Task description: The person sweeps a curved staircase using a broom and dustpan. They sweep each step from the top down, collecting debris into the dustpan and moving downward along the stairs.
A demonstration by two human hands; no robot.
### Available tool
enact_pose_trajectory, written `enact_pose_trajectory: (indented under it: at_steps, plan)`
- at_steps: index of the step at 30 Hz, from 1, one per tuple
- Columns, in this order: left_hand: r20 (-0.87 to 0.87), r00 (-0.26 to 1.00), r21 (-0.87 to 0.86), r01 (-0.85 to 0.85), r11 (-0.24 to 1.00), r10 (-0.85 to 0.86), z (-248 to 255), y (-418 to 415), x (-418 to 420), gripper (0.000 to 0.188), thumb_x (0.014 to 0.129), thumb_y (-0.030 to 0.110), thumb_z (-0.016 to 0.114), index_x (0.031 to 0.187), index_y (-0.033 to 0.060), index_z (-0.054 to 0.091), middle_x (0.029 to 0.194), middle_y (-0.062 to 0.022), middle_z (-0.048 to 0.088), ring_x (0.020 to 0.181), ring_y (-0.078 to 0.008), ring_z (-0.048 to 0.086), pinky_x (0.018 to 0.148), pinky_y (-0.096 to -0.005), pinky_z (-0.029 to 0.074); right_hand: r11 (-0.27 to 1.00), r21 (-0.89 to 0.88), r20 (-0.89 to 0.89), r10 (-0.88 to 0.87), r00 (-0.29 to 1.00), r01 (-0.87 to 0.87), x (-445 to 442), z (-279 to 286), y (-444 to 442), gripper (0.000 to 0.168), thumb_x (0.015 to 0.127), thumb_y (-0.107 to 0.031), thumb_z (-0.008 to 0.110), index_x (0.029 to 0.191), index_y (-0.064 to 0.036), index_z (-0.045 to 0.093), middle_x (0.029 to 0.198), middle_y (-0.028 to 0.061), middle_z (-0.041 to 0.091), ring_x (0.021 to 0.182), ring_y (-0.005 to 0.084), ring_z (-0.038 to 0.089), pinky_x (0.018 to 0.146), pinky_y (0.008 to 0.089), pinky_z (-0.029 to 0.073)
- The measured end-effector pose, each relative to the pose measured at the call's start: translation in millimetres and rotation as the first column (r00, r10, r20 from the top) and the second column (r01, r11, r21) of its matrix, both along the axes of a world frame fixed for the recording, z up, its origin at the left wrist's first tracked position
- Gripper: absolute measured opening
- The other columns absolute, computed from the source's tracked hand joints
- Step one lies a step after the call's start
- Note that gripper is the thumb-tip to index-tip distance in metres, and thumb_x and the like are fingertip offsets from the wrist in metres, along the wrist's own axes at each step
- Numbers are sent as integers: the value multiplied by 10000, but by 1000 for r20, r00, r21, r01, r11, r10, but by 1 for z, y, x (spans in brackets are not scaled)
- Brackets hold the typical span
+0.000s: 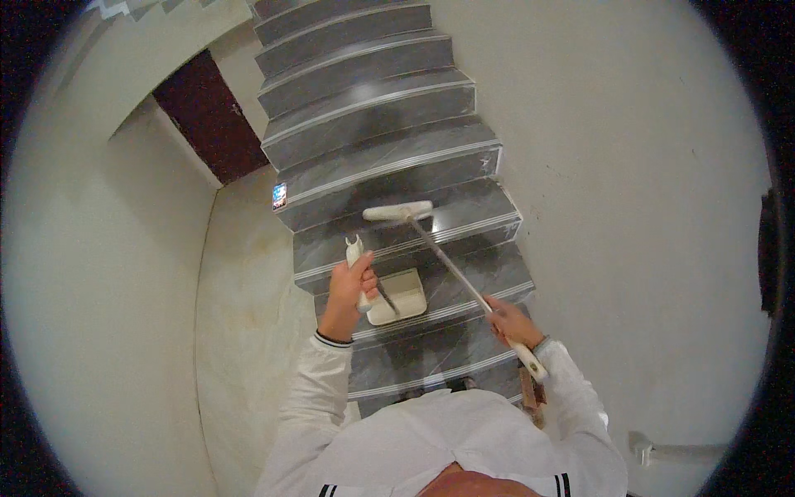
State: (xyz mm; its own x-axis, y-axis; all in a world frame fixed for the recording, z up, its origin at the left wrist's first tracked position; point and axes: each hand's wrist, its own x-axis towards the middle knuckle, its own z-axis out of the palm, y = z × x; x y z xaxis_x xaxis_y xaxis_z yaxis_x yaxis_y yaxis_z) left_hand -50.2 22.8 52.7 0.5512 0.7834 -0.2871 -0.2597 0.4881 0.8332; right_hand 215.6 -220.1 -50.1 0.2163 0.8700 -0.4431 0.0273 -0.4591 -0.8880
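My left hand [353, 287] grips the white handle [354, 248] of a long-handled dustpan; its forked top points up past my thumb. A dark rod runs from below that hand to the cream dustpan pan [407, 297], which is on a grey stair tread. In my right hand [510, 322] is the pole of a broom [450, 267], slanting up and left. The pale broom head [397, 211] is over a tread above the dustpan; whether it touches the stone cannot be told. The broom's grip end sticks out behind my right wrist.
Grey stone stairs [372, 127] with pale ribbed nosings climb ahead. A phone with a lit screen [280, 196] lies at a tread's left edge. A plain wall [621, 217] borders the right. A brown object [533, 397] is by my right forearm; a dark red door [211, 118] is left.
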Motion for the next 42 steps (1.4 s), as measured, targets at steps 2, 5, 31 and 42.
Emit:
enact_pose_trajectory:
  at_steps: [2,5,31,42]
  plan:
    - [39,999,-4,-19,1000,19,-12,-6,21,211,931,160,629,818,123,454,601,53,394,454,-54,362,380,-241,299,1000,11,76,-18,997,17,21,-18,31,559,947,-140,519,1481,-149,354,634,15,498,467,105,477,395,274,405]
    - [73,997,-16,1,1000,0,-16,-13,47,209,932,157,624,818,125,452,602,48,402,452,-54,361,382,-237,303,999,26,135,-42,990,38,34,-50,48,556,942,-128,501,1478,-140,353,618,19,493,464,111,479,397,281,411]
    - [211,977,-125,68,990,-40,-17,-43,187,152,913,90,599,816,90,482,611,29,407,450,-77,372,391,-271,304,999,-42,310,-14,951,29,103,-37,3,525,926,-141,492,1438,-108,379,637,-2,486,469,109,486,409,287,431]
    - [292,950,-191,175,966,-115,-21,-50,231,186,930,102,585,787,119,468,580,53,360,438,-66,330,391,-258,296,988,-129,-200,-109,974,84,83,30,-146,577,954,-178,542,1497,-192,348,624,-18,488,491,89,473,428,270,417]
